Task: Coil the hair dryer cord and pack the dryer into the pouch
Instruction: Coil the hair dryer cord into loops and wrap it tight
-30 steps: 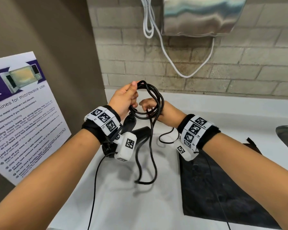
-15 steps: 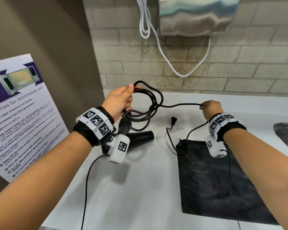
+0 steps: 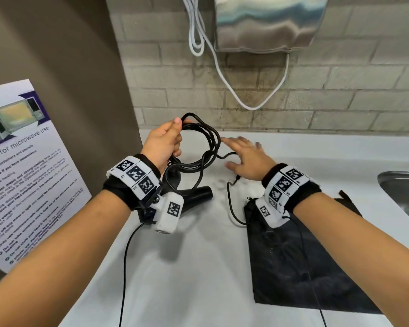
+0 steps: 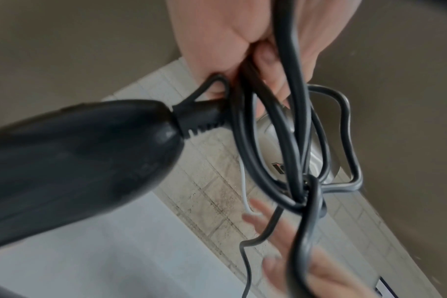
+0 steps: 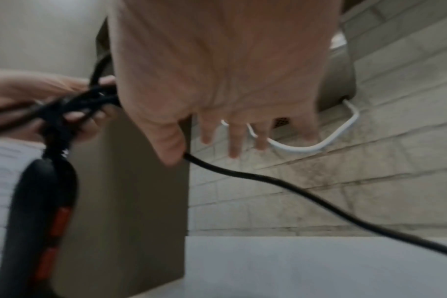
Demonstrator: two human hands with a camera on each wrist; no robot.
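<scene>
Head view: the left hand (image 3: 162,145) grips the coiled cord (image 3: 200,147) above the bench (image 3: 198,267), near its back edge; the dryer (image 3: 194,197) hangs below. The right hand (image 3: 247,159) is spread, beside the coil; the pouch (image 3: 293,267) lies right.

Left wrist view: fingers (image 4: 265,58) clench the loops.

Right wrist view: straight fingers (image 5: 234,139), cord at the thumb.

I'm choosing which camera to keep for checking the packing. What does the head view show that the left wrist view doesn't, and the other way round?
Only the head view shows the black pouch flat on the counter, the loose plug end and the sink. Only the left wrist view shows, close up, the cord leaving the dryer handle. Both show the left hand gripping the coiled cord and the right hand open, fingers spread.
</scene>
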